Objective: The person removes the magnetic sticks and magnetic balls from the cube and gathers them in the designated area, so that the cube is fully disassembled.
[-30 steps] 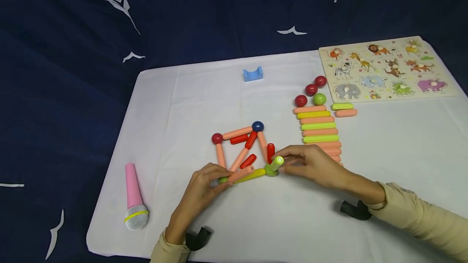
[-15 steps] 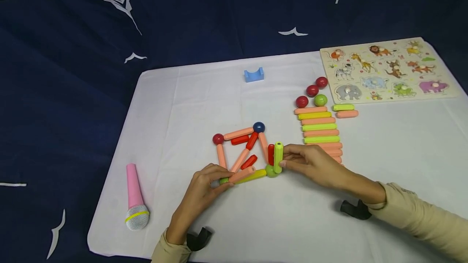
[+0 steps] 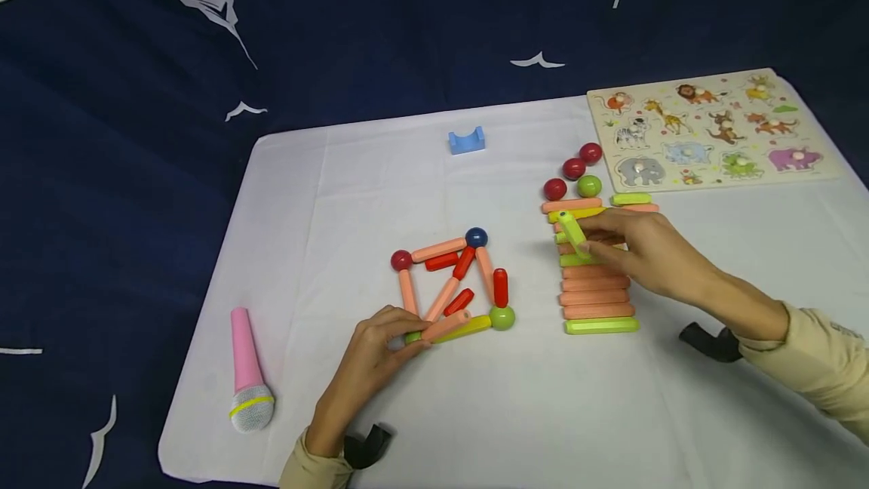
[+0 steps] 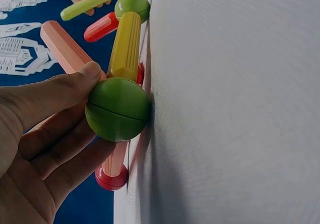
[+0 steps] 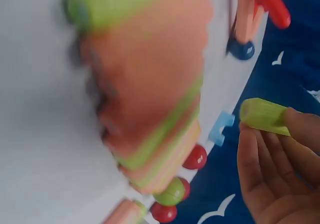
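1. Right hand [image 3: 645, 251]: fingers pinch a lime stick [image 3: 573, 235] over the stick row [image 3: 594, 297]; best hold it high, so nothing gets bumped.
2. Left hand [image 3: 379, 342]: fingers pinch a pink stick [image 3: 448, 324] by a green ball [image 4: 118, 109]; best go gently.

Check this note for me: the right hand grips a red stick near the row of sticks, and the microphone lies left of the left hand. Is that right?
Not quite: the stick in the right hand is lime green, not red, as the head view shows. It is near the row, and the microphone lies left of the left hand.
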Demonstrator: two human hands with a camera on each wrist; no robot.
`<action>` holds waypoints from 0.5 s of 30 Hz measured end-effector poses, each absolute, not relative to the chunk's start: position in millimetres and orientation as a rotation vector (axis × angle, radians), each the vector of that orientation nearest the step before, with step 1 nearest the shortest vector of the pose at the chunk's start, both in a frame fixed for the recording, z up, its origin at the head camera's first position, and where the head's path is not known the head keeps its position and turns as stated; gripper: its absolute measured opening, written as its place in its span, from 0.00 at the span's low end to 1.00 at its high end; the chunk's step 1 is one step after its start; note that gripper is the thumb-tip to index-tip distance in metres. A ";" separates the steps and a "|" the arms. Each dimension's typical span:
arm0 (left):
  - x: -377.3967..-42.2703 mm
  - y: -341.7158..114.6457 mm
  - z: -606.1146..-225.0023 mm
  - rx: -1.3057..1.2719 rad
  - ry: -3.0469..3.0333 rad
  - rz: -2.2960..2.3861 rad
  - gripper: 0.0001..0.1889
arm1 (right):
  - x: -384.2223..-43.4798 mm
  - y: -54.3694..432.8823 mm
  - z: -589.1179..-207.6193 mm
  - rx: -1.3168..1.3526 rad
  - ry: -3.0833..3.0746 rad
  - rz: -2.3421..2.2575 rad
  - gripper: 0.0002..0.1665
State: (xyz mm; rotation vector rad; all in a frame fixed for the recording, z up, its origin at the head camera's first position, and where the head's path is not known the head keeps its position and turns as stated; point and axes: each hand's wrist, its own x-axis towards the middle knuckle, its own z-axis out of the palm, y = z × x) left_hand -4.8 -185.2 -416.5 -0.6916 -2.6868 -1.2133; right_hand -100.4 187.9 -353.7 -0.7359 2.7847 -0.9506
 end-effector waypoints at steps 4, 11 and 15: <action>-3.9 -186.2 -417.9 -0.707 -2.656 -1.221 0.15 | -125.5 174.2 -350.5 -0.800 2.840 -0.801 0.19; -2.4 -188.0 -421.7 -0.735 -2.617 -1.224 0.15 | -174.7 133.3 -364.2 -0.912 2.846 -0.563 0.16; -3.9 -188.0 -419.6 -0.733 -2.635 -1.227 0.15 | -186.3 120.3 -375.2 -0.963 2.840 -0.498 0.16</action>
